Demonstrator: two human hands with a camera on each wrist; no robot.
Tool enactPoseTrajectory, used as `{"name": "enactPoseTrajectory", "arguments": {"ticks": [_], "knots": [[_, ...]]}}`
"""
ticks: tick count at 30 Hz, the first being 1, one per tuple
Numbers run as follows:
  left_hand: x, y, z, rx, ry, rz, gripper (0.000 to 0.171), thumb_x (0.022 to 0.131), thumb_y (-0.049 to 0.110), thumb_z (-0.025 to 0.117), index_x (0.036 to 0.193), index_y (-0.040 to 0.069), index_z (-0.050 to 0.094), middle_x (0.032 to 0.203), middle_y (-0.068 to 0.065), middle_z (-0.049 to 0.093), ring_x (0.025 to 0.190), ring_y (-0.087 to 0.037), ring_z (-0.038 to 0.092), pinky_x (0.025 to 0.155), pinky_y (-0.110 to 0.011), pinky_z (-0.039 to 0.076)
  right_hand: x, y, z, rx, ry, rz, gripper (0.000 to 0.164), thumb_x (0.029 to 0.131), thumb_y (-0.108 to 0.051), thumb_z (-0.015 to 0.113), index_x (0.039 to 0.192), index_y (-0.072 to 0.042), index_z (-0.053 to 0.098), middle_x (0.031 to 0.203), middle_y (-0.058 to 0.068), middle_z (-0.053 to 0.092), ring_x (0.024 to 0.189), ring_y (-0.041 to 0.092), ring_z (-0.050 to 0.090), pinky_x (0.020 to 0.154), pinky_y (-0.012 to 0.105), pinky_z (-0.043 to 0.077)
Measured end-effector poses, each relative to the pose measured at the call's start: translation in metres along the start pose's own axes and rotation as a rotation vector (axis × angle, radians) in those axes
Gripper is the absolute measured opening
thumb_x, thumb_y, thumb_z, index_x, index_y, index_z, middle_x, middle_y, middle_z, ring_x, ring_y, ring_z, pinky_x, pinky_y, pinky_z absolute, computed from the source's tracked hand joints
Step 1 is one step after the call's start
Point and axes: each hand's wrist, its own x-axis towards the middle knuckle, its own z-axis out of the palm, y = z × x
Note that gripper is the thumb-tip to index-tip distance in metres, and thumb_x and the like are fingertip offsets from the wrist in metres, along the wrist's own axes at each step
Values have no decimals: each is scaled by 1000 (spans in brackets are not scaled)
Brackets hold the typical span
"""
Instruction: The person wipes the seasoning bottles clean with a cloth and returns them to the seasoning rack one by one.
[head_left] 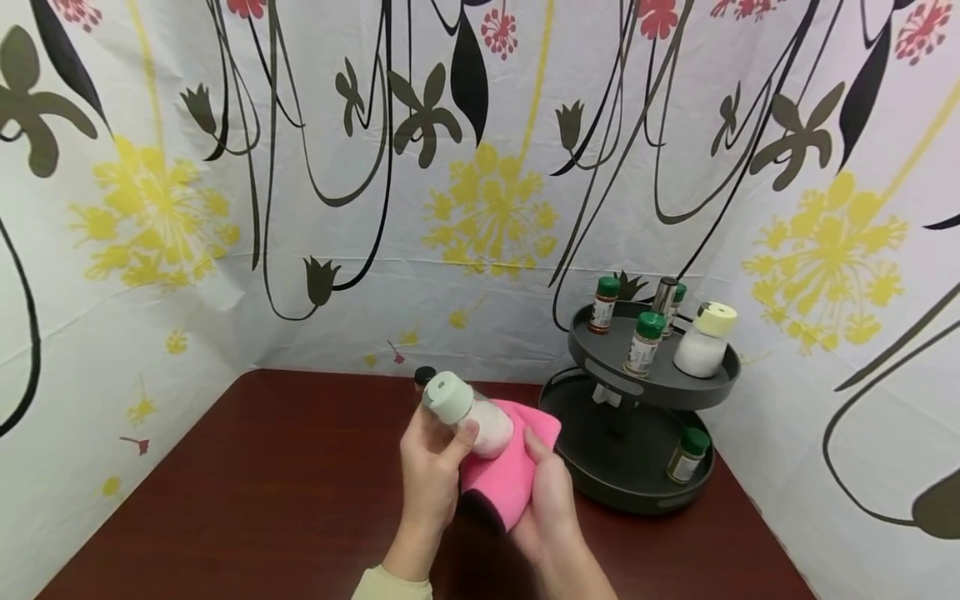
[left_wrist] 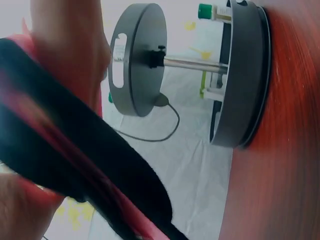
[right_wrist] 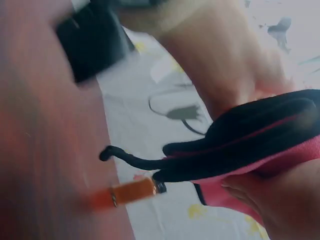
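Observation:
My left hand (head_left: 429, 479) grips a white shaker bottle (head_left: 491, 429) with a pale green lid, tilted up to the left over the dark red table. In my right hand (head_left: 551, 504) is a pink cloth (head_left: 504, 487) with black edging, which lies against the bottle's lower end. The thumb of that hand lies on top of the cloth. Both wrist views show the cloth's folded black edge (right_wrist: 240, 137) close up, and the bottle is hidden behind it there.
A two-tier dark grey turntable (head_left: 607, 487) stands at the right. Its upper tier carries green-capped spice jars (head_left: 641, 354) and a white bottle with a yellow lid (head_left: 701, 352); another green-capped jar (head_left: 686, 462) is below. An orange bottle (right_wrist: 135, 191) with a black cap stands behind the hands.

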Motion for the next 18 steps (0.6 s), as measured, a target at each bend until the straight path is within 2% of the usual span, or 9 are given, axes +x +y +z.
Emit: {"name": "enactPoseTrajectory", "arguments": {"ticks": [3, 7, 10, 13, 18], "knots": [[2, 0, -3, 3, 31, -4, 54, 91, -12, 73, 142, -11, 55, 119, 2, 73, 114, -12, 69, 101, -24, 58, -11, 0, -1, -29, 4, 22, 59, 114, -43, 44, 164, -15, 32, 159, 2, 51, 138, 13, 55, 114, 32, 51], [3, 3, -7, -30, 47, -21, 54, 91, -13, 72, 142, -11, 54, 118, 2, 73, 111, -12, 69, 98, -25, 59, -18, -16, -4, -103, 6, 30, 63, 112, -45, 50, 163, -13, 31, 156, 2, 51, 134, 11, 55, 109, 29, 53], [0, 7, -6, -47, 24, -33, 55, 92, -12, 72, 143, -8, 53, 120, 1, 73, 113, -13, 69, 100, -26, 59, -15, -28, -5, -114, 32, 21, 62, 112, -47, 49, 163, -16, 31, 161, 2, 44, 141, 16, 47, 110, 30, 51], [-6, 10, -2, -42, -4, -30, 55, 93, -9, 73, 144, -6, 54, 125, 0, 73, 117, -15, 68, 104, -27, 58, -9, -29, -5, -88, 45, 5, 60, 112, -46, 47, 163, -19, 30, 164, 3, 38, 146, 21, 40, 114, 32, 49], [-9, 12, 3, -11, -42, 12, 55, 93, -7, 74, 144, -5, 55, 129, -4, 73, 120, -16, 68, 107, -26, 56, -2, -15, -2, -54, 8, -2, 59, 112, -47, 45, 163, -18, 35, 161, 3, 44, 143, 19, 47, 113, 32, 51]]}}
